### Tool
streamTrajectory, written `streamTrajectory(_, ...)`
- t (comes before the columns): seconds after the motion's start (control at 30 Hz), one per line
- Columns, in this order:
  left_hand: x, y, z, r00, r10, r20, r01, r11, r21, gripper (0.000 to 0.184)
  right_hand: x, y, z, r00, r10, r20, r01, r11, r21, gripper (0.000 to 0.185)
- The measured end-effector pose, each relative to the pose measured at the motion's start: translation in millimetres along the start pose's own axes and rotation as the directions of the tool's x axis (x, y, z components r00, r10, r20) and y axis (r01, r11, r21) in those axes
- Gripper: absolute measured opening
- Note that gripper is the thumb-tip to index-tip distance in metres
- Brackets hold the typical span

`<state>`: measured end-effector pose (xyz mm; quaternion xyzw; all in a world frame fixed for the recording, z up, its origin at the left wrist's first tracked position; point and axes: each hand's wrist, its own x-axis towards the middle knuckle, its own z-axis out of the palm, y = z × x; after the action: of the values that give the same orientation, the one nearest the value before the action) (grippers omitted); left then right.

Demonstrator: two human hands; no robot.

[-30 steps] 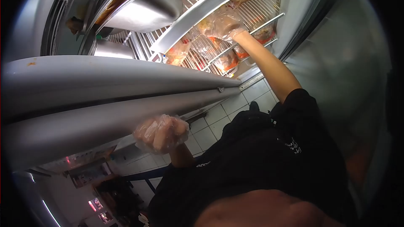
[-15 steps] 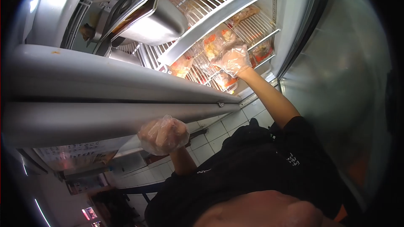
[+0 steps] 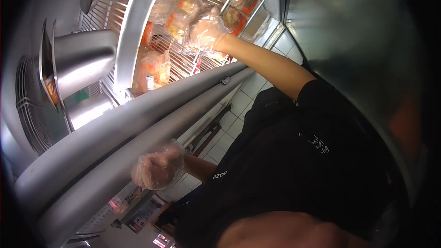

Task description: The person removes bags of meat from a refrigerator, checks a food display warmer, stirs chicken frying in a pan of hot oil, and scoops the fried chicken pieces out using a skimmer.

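My right hand, in a clear plastic glove, reaches into a lit refrigerator. Its fingers are closed on a clear plastic bag of food with orange and pale pieces, on a wire shelf; the fingertips are partly hidden. Another bag of food lies nearer the shelf's front edge. My left hand, also in a clear glove, is curled into a loose fist in front of the refrigerator's grey frame. Nothing shows in it.
Metal containers stand on an upper wire rack at the left. A round wire guard is at the far left. The glass door stands open on the right. Floor tiles show below.
The view has turned and shifted, so the shelves appear closer and further left. My right hand remains at the same bag. My left hand stays curled and appears lower in view.
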<state>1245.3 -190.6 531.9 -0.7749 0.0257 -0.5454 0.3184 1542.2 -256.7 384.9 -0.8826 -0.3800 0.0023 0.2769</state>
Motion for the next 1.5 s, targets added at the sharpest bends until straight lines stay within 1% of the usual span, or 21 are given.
streamTrajectory(0.17, -1.8, -7.3, -1.3, 1.000, 0.014, -0.018, -0.013, 1.000, 0.023, 0.025, -3.3, -2.3, -12.5, 0.998, 0.004, 0.055, -0.007, 0.999, 0.053, 0.070)
streamTrajectory(0.2, -2.0, -8.2, -0.9, 1.000, 0.018, -0.021, -0.017, 0.999, 0.030, 0.025, -4.6, -4.9, -7.9, 0.983, 0.002, -0.183, 0.004, 0.999, 0.036, 0.066)
streamTrajectory(0.27, -1.8, -11.5, -1.5, 0.999, 0.021, -0.029, -0.020, 0.999, 0.032, 0.025, -4.3, 0.0, -2.6, 0.982, -0.018, -0.189, 0.021, 1.000, 0.014, 0.061)
streamTrajectory(0.3, -1.2, -12.8, -2.5, 0.999, 0.023, -0.032, -0.021, 0.999, 0.036, 0.025, -3.4, 0.2, -10.3, 0.983, -0.012, -0.184, 0.015, 1.000, 0.014, 0.061)
streamTrajectory(0.37, -0.9, -14.1, -4.5, 0.999, 0.024, -0.024, -0.023, 0.999, 0.043, 0.026, -2.1, -5.9, -17.5, 0.999, -0.008, 0.035, 0.007, 0.999, 0.042, 0.061)
streamTrajectory(0.4, -1.8, -14.7, -5.5, 1.000, 0.025, -0.015, -0.024, 0.999, 0.037, 0.026, -8.9, -14.8, -13.2, 0.995, -0.034, -0.098, 0.027, 0.998, -0.065, 0.060)
streamTrajectory(0.43, -2.2, -15.0, -3.7, 0.999, 0.027, -0.022, -0.026, 0.999, 0.038, 0.026, -11.1, -21.1, -11.3, 0.995, -0.026, -0.096, 0.020, 0.998, -0.066, 0.060)
streamTrajectory(0.5, -2.4, -17.5, -4.6, 0.999, 0.030, -0.022, -0.029, 0.999, 0.035, 0.026, -18.7, -36.0, -3.3, 0.891, -0.144, -0.431, 0.120, 0.989, -0.082, 0.054)
streamTrajectory(0.57, -2.0, -18.5, -4.8, 0.999, 0.033, -0.024, -0.032, 0.999, 0.039, 0.027, -23.6, -48.1, 11.0, 0.883, -0.186, -0.430, 0.196, 0.980, -0.023, 0.050)
streamTrajectory(0.63, -2.2, -20.3, -5.9, 0.999, 0.041, -0.024, -0.040, 0.998, 0.047, 0.027, -25.0, -59.5, 11.4, 0.872, -0.328, -0.363, 0.317, 0.944, -0.091, 0.038)
streamTrajectory(0.67, -1.9, -21.0, -7.4, 0.999, 0.044, -0.025, -0.043, 0.998, 0.053, 0.027, -26.3, -64.8, 11.1, 0.897, -0.326, -0.298, 0.329, 0.943, -0.044, 0.048)
streamTrajectory(0.9, -6.5, -19.1, -8.6, 0.999, 0.049, 0.001, -0.049, 0.996, 0.077, 0.028, -35.6, -69.4, 14.7, 0.882, -0.324, -0.343, 0.322, 0.945, -0.064, 0.049)
streamTrajectory(0.97, -8.8, -18.1, -8.2, 0.999, 0.050, 0.009, -0.050, 0.995, 0.092, 0.029, -39.1, -66.8, 39.9, 0.810, -0.366, -0.458, 0.368, 0.926, -0.088, 0.052)
streamTrajectory(1.03, -12.4, -14.9, -6.8, 0.998, 0.051, 0.022, -0.053, 0.992, 0.117, 0.029, -40.6, -73.9, 56.0, 0.824, -0.196, -0.532, 0.279, 0.957, 0.079, 0.044)
streamTrajectory(1.07, -13.9, -15.2, -6.4, 0.998, 0.048, 0.026, -0.051, 0.990, 0.134, 0.029, -42.2, -73.4, 25.5, 0.890, -0.299, -0.343, 0.310, 0.950, -0.024, 0.044)
streamTrajectory(1.17, -19.5, -16.7, -4.8, 0.998, 0.035, 0.048, -0.043, 0.981, 0.191, 0.030, -39.3, -79.0, 6.7, 0.914, -0.263, -0.310, 0.292, 0.955, 0.052, 0.044)
streamTrajectory(1.23, -19.7, -15.5, -4.9, 0.998, 0.017, 0.058, -0.030, 0.974, 0.226, 0.030, -39.1, -78.5, 1.1, 0.907, -0.303, -0.292, 0.312, 0.950, -0.016, 0.043)
streamTrajectory(1.3, -27.6, -14.3, -5.6, 0.997, 0.008, 0.071, -0.026, 0.964, 0.263, 0.031, -41.4, -77.3, -5.5, 0.936, -0.282, -0.212, 0.304, 0.949, 0.079, 0.039)
streamTrajectory(1.33, -29.9, -14.3, -6.1, 0.997, -0.008, 0.075, -0.013, 0.962, 0.274, 0.031, -41.5, -75.6, 0.3, 0.921, -0.266, -0.286, 0.319, 0.935, 0.157, 0.039)
streamTrajectory(1.43, -34.0, -12.4, -9.4, 0.995, -0.029, 0.093, -0.003, 0.946, 0.323, 0.031, -37.0, -76.4, 6.0, 0.934, -0.281, -0.221, 0.304, 0.949, 0.080, 0.039)
streamTrajectory(1.5, -34.5, -11.8, -10.9, 0.994, -0.037, 0.102, 0.000, 0.939, 0.345, 0.033, -37.1, -77.9, 13.3, 0.928, -0.248, -0.279, 0.286, 0.952, 0.106, 0.039)
